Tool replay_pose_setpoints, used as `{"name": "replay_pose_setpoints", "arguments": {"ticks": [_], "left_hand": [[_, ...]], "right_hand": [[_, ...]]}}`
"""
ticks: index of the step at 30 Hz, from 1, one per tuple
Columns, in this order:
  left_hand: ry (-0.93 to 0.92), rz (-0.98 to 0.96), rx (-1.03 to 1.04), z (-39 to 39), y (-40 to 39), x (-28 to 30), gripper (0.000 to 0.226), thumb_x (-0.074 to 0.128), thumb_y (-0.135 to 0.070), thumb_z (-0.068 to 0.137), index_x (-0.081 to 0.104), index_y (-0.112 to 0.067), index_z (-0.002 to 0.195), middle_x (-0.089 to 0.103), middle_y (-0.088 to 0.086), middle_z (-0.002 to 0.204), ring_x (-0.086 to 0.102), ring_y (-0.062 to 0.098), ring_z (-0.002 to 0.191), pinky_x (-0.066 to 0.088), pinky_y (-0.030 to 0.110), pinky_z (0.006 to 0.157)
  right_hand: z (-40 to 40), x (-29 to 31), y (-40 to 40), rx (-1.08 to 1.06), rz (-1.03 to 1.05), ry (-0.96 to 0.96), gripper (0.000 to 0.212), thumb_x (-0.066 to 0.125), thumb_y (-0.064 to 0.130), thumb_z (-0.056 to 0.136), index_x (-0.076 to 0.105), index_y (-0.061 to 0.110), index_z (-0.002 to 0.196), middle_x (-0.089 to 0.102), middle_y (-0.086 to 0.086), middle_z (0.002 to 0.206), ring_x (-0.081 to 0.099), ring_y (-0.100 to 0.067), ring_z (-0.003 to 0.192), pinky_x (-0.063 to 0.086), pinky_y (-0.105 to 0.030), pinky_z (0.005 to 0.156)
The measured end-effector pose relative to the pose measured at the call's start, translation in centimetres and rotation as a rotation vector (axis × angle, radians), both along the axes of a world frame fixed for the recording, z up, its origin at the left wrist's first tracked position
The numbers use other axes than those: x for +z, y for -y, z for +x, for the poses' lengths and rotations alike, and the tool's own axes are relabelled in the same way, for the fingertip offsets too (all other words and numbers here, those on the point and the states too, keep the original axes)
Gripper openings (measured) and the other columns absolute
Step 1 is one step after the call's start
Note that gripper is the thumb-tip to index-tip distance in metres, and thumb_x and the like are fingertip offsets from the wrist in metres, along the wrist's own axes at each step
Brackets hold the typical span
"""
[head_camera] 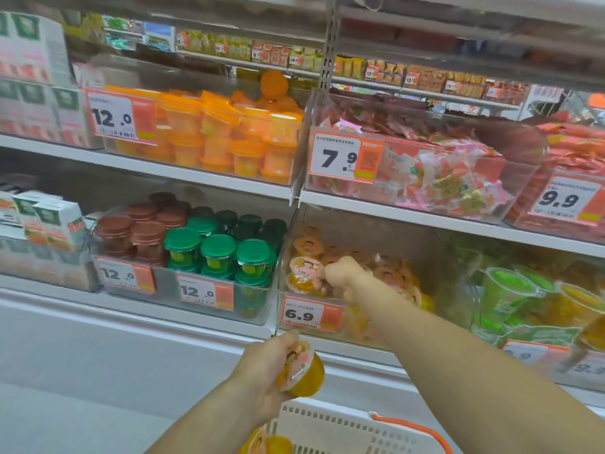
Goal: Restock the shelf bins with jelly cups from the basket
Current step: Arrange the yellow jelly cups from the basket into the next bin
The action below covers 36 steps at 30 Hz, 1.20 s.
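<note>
Two white shelves (183, 173) are seen, one above the other, each lined with clear bins carrying price tags. On the lower shelf a clear bin (425, 244) tagged 6.9 is partly filled with yellow jelly cups (393, 273) with pink lids, heaped toward its front edge. To its left a bin (262, 309) of green-lidded and brown-lidded cups is placed, and on the upper shelf a bin (288, 172) of orange cups is set. At the bottom edge of the view the rim of a white basket (343, 424) with an orange handle is shown, and another yellow cup (271, 444) is seen by its left corner. The right hand (340, 276) is reached into the 6.9 bin at its front left corner, its grip curled round a jelly cup (302, 273). The left hand (271, 365) is held below the shelf front, above the basket, its grip clamped on a second jelly cup (306, 376), which is tilted on its side.
</note>
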<state>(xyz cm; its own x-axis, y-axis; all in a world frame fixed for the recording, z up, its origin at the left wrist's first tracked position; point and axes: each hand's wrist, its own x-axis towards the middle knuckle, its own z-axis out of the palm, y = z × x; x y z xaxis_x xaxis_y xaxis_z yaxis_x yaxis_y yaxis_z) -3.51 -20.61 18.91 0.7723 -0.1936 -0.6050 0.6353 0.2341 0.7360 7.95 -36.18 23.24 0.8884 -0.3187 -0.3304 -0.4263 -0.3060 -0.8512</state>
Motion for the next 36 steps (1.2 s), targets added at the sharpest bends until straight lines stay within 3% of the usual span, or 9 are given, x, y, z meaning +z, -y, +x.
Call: {"name": "replay_pose_setpoints", "arguments": {"ticks": [5,10,14,17,20,24,26,29,36], "left_hand": [[-0.009,-0.078,0.002,0.4,0.2,0.2,0.032,0.070,-0.033,0.090,0.069,-0.009,0.112,0.074,0.018,0.098,0.068,0.034,0.086,0.053,0.033,0.053],[0.011,-0.075,0.012,0.7,0.6,0.3,0.042,0.076,-0.037,0.081,0.071,-0.006,0.108,0.076,0.019,0.091,0.070,0.037,0.099,0.053,0.050,0.097],[0.071,-0.049,0.021,1.1,0.6,0.1,0.053,0.082,-0.041,0.073,0.071,-0.003,0.108,0.076,0.017,0.093,0.072,0.033,0.093,0.055,0.046,0.095],[0.154,0.041,0.069,1.2,0.7,0.1,0.047,0.080,-0.039,0.080,0.066,-0.007,0.111,0.075,0.014,0.100,0.070,0.030,0.096,0.053,0.045,0.096],[0.284,0.168,0.097,1.2,0.9,0.5,0.026,0.069,-0.033,0.092,0.063,-0.010,0.105,0.074,0.011,0.098,0.069,0.026,0.095,0.054,0.043,0.092],[0.396,0.267,0.052,0.6,1.8,1.2,0.006,0.053,-0.017,0.100,0.058,-0.013,0.101,0.070,0.013,0.101,0.068,0.021,0.086,0.054,0.030,0.067],[0.415,0.274,0.032,0.2,2.3,1.4,0.007,0.053,-0.019,0.100,0.056,-0.012,0.103,0.070,0.014,0.102,0.069,0.020,0.081,0.057,0.031,0.068],[0.401,0.215,0.027,0.0,2.9,1.7,0.016,0.062,-0.026,0.095,0.058,-0.012,0.103,0.070,0.014,0.106,0.069,0.028,0.097,0.054,0.050,0.094],[0.462,0.078,-0.040,-0.8,4.5,2.0,0.020,0.064,-0.013,0.096,0.060,-0.002,0.111,0.073,0.018,0.102,0.075,0.032,0.082,0.062,0.036,0.076]], "right_hand": [[0.6,-0.3,-0.1,-0.013,0.038,0.028,0.020,0.056,0.005,0.099,0.063,-0.005,0.083,0.058,-0.010,0.062,0.048,-0.015,0.050,0.044,-0.023,0.048],[1.1,-0.8,0.6,0.004,-0.032,0.043,0.026,0.058,0.018,0.100,0.066,-0.002,0.086,0.062,-0.009,0.062,0.049,-0.016,0.050,0.047,-0.026,0.053],[-1.0,0.6,1.0,-0.033,-0.397,0.333,0.021,0.056,0.031,0.099,0.064,0.012,0.095,0.068,-0.003,0.085,0.060,-0.017,0.073,0.042,-0.022,0.055],[-6.0,2.2,0.0,0.163,-0.344,0.531,0.019,0.059,0.032,0.098,0.066,0.017,0.088,0.070,0.003,0.074,0.060,-0.006,0.063,0.044,-0.020,0.058],[-10.5,2.2,0.1,0.467,-0.285,0.397,0.022,0.064,0.040,0.093,0.066,0.019,0.092,0.071,0.000,0.071,0.063,-0.006,0.058,0.053,-0.026,0.061],[-13.5,0.6,1.7,0.684,-0.156,0.123,0.034,0.074,0.035,0.088,0.058,0.015,0.110,0.071,-0.007,0.069,0.064,-0.023,0.061,0.050,-0.032,0.060],[-14.0,-0.3,2.3,0.621,-0.046,0.095,0.036,0.074,0.023,0.089,0.053,0.008,0.114,0.067,-0.008,0.064,0.058,-0.019,0.055,0.048,-0.028,0.056],[-14.3,-0.8,3.2,0.468,0.119,0.136,0.030,0.071,0.012,0.090,0.053,0.002,0.112,0.066,-0.012,0.065,0.058,-0.017,0.054,0.049,-0.028,0.054],[-15.2,-0.7,4.0,0.148,0.413,0.253,0.033,0.069,0.007,0.089,0.054,-0.005,0.116,0.067,-0.017,0.070,0.063,-0.023,0.057,0.054,-0.030,0.053]]}}
